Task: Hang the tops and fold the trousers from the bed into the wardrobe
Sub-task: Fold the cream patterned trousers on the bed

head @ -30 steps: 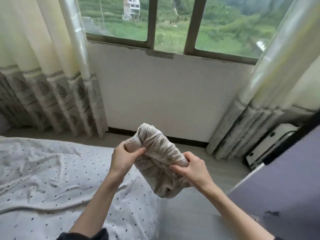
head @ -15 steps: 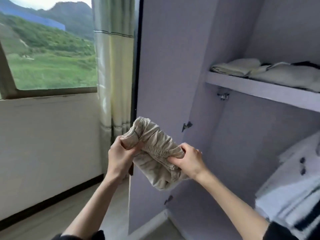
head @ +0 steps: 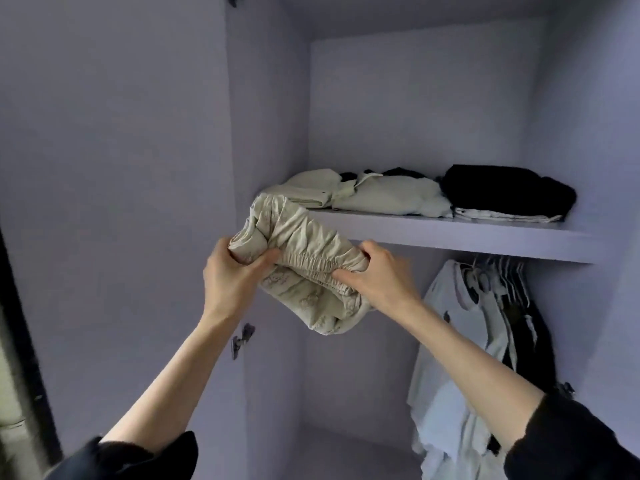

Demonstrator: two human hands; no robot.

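Note:
I hold a folded pair of beige trousers [head: 304,258] with an elastic waistband in front of the open lilac wardrobe. My left hand [head: 232,275] grips the bundle's left end and my right hand [head: 377,275] grips the waistband at its right. The bundle's top corner overlaps the left front edge of the wardrobe shelf [head: 450,235]. On that shelf lie folded beige garments [head: 374,194] and a folded black garment [head: 509,188].
Below the shelf, white tops [head: 460,341] and dark tops [head: 530,341] hang on hangers at the right. The wardrobe's open door panel [head: 114,202] stands at the left, with hinges [head: 242,339] on the side wall. The lower left compartment shows no clothes.
My view has swung from the bed and window round to the wardrobe interior. Both hands have kept their grip and lifted the folded trousers up to shelf height.

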